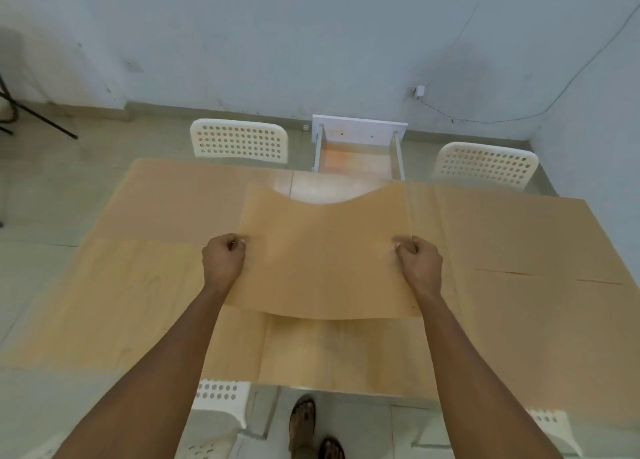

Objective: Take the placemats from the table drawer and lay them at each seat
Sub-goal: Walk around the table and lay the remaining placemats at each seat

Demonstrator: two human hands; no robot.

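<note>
A thin tan placemat [323, 254] hangs above the middle of the table, sagging between my hands. My left hand [223, 263] pinches its left edge and my right hand [419, 263] pinches its right edge. Other tan placemats lie flat on the table: one at the far left [180, 199], one at the near left [114, 306], one on the right [526, 285], and one near the front edge [339, 354]. The white table drawer [358, 154] stands pulled out at the table's far side, and the part I can see of its inside holds nothing.
Two white perforated chairs stand at the far side, left [239, 140] and right [485, 164] of the drawer. Parts of two more white chairs [218, 399] [550, 424] show at the near edge. My sandalled feet [311, 427] are on the tiled floor. A cable runs along the wall.
</note>
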